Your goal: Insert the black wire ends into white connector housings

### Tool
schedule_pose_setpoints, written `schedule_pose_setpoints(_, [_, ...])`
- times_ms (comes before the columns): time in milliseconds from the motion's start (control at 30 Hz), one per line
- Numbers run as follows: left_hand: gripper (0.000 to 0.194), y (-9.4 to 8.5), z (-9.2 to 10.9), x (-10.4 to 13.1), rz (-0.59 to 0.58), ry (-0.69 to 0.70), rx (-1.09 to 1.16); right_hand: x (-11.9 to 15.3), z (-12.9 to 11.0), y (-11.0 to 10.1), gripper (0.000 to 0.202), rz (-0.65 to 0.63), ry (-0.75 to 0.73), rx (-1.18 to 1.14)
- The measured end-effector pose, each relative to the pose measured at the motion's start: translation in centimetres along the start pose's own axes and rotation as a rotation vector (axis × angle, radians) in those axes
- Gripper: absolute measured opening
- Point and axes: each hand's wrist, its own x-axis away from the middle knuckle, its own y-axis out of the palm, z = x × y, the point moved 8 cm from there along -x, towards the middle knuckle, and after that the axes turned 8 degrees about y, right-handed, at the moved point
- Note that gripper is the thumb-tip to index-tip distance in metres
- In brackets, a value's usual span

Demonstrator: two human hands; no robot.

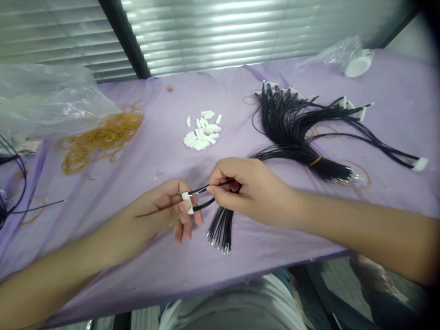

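Between thumb and fingers, my left hand [172, 208] grips a small white connector housing [187, 202]. Black wires run from its right side toward my right hand [240, 188], which pinches a thin black wire [203, 189] close to the housing. One wire tip with a bare metal end lies near the housing's upper part; whether it is inside I cannot tell. Beneath my right hand, a bunch of black wires [220, 229] with silvery terminals hangs down over the cloth. Beyond both hands lies a small pile of white connector housings [202, 133].
A purple cloth [165, 160] covers the table. Yellow rubber bands [106, 137] lie at left by a clear plastic bag [51, 94]. A large bundle of black wires [285, 117] with white connectors spreads at right. A white roll [358, 66] stands at the back near the window blinds.
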Motion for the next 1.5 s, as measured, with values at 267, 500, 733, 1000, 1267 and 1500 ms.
schedule_pose_setpoints(267, [0.011, 0.0, 0.0, 0.0, -0.029, -0.007, -0.015, -0.1, 0.2, 0.0, 0.019, -0.007, 0.011, -0.024])
schedule_pose_setpoints(500, [0.018, -0.1, -0.3, 0.0, -0.026, 0.019, 0.01, 0.1, 0.2, 0.1, 0.014, -0.001, -0.007, -0.052])
schedule_pose_setpoints(733, [0.024, -0.4, -1.3, -0.6, -0.08, 0.064, 0.055, -0.2, 0.4, 0.6, 0.012, -0.024, -0.03, -0.042])
schedule_pose_setpoints(1000, [0.023, -0.6, -0.7, -0.4, -0.066, -0.025, 0.032, -0.4, 0.4, 0.3, 0.011, -0.001, -0.01, -0.071])
schedule_pose_setpoints(1267, [0.023, -0.4, -0.5, -0.5, -0.089, -0.012, 0.025, -0.1, 0.6, 0.8, 0.013, -0.018, 0.039, -0.038])
schedule_pose_setpoints(1500, [0.019, -0.1, 0.2, -0.4, -0.084, -0.013, 0.001, -0.1, 0.7, 1.3, 0.015, 0.003, 0.078, 0.007])
